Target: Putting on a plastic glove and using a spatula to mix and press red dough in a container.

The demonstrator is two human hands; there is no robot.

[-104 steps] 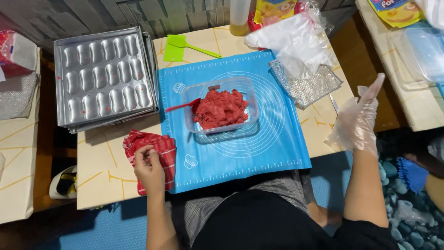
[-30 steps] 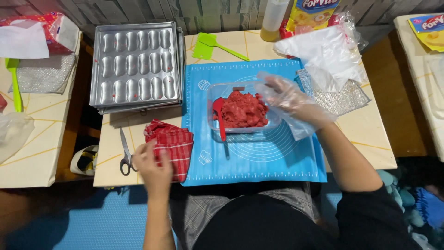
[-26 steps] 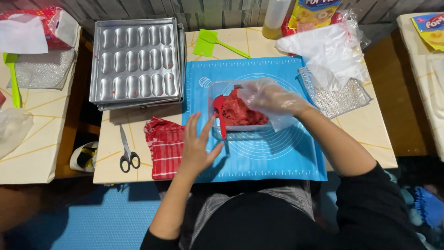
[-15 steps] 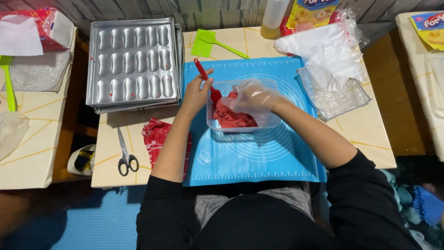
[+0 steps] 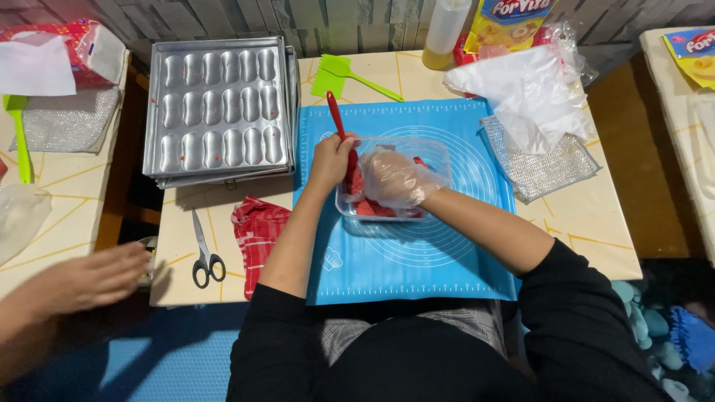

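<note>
Nearest the camera, two black sleeves reach forward over a blue silicone mat [image 5: 417, 260] spread on the tiled table [image 5: 581, 238]. The left hand [image 5: 329, 160], bare, is closed around a red spatula [image 5: 337, 119]; its long axis runs from the clear plastic container [image 5: 436, 152] up and slightly left, handle end pointing away from the person, blade end down in the container and hidden by both hands. The right hand [image 5: 395, 179], in a thin clear glove, is curled loosely over the red dough [image 5: 372, 208] inside the container; whether its fingers pinch the dough cannot be told.

Left of the mat lie a red checked cloth [image 5: 257, 231] and black-handled scissors [image 5: 205, 253]. Another person's hand [image 5: 89, 279], blurred, enters at the lower left edge.

Farther back sits a metal mould tray [image 5: 216, 108] with oblong cavities, a green spatula [image 5: 346, 74], a white plastic bag [image 5: 532, 93] and a silvery mesh pouch [image 5: 540, 160]. At the far edge stand a squeeze bottle [image 5: 445, 33], cut off at the top, and a yellow packet [image 5: 514, 22], also cropped. A second yellow packet [image 5: 691, 52] lies far right; a red and white box [image 5: 74, 45] far left.
</note>
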